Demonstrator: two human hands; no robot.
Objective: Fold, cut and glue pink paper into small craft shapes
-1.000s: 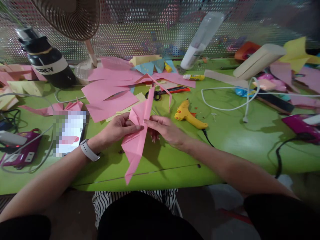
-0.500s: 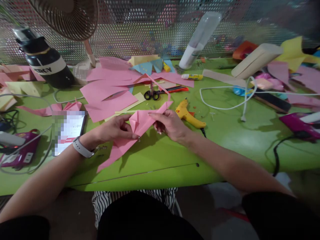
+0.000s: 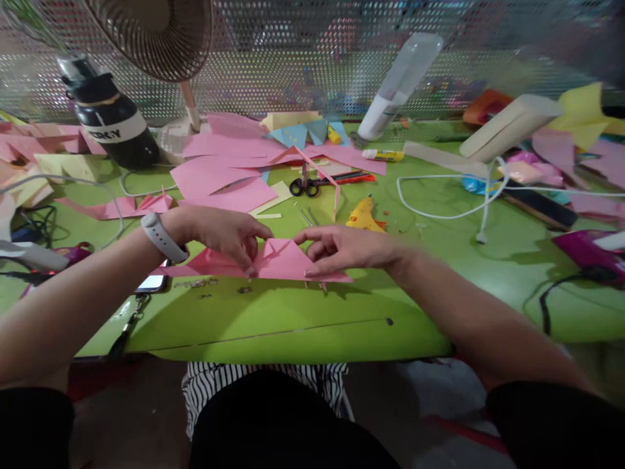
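Note:
A folded pink paper piece (image 3: 280, 260) with long pointed ends lies across in front of me, just above the green table. My left hand (image 3: 227, 238) pinches its middle between thumb and fingers. Closed on the right part is my right hand (image 3: 344, 247), thumb at the lower edge and index finger at the upper fold. Just beyond the hands, tweezers (image 3: 307, 217) lie on the table. A yellow glue gun (image 3: 364, 215) is partly hidden behind my right hand. Small metal bits (image 3: 195, 283) lie below my left wrist, beside a phone (image 3: 151, 283) mostly covered by my forearm.
Pink paper sheets (image 3: 224, 169), scissors (image 3: 303, 187) and a glue stick (image 3: 383, 156) lie farther back. A black bottle (image 3: 114, 124), a fan (image 3: 156, 39) and a clear bottle (image 3: 400, 85) stand by the mesh panel (image 3: 293, 65). A white cable (image 3: 439, 212) loops at right.
The pink paper piece has turned from a slant to nearly level, lower edge facing me. My left forearm now covers most of the phone, and my right hand has moved over the glue gun's handle.

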